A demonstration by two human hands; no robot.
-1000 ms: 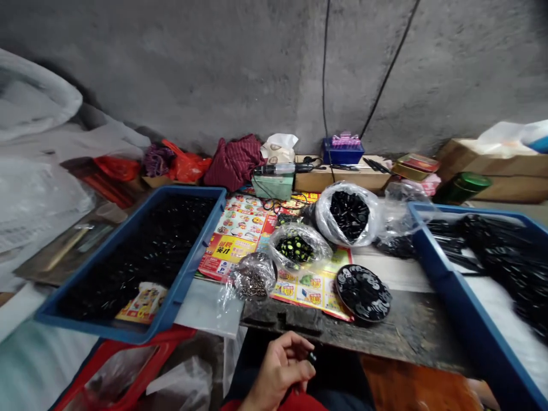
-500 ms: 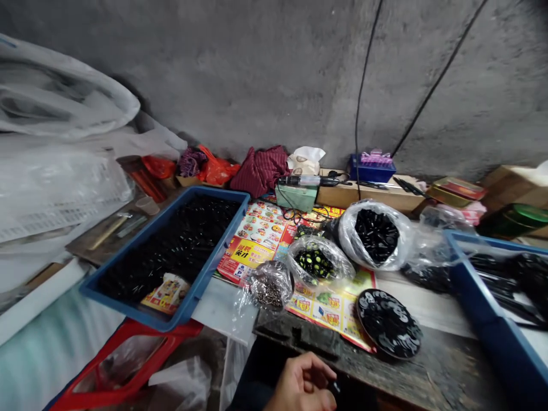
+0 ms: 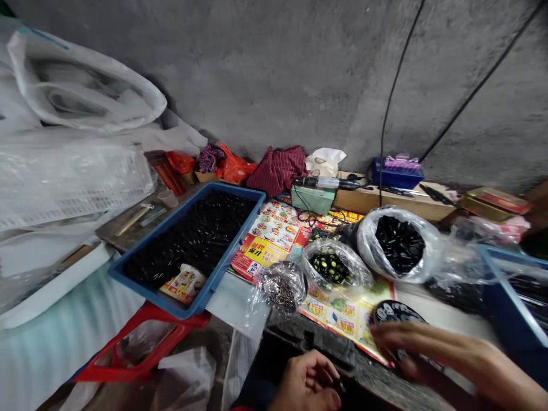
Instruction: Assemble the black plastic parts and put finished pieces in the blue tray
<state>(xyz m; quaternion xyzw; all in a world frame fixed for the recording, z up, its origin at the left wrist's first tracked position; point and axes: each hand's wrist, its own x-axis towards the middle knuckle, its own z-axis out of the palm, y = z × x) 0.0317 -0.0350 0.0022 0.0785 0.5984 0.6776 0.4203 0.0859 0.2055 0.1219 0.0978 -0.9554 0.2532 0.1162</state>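
Note:
My left hand is at the bottom middle, in front of the table edge. Its fingers are curled inward around a small dark piece at the fingertips, too small to name. From the right my right hand reaches over a round black dish with a shiny, patchy surface. Its fingers stretch out and look blurred, with the thumb apart below them. The hand covers much of the dish; whether it touches it, I cannot tell. Nearby stand a clear bag of small metal parts and a bag of black and yellow-green pieces.
A blue tray of black parts stands left, another blue tray right. A plastic bag of black pieces sits behind the dish. A pen-like power tool rests on a green box. A red stool is lower left.
My right hand has come into view from the right, over the round dish. The camera view has turned left, so things sit farther right. My left hand remains curled.

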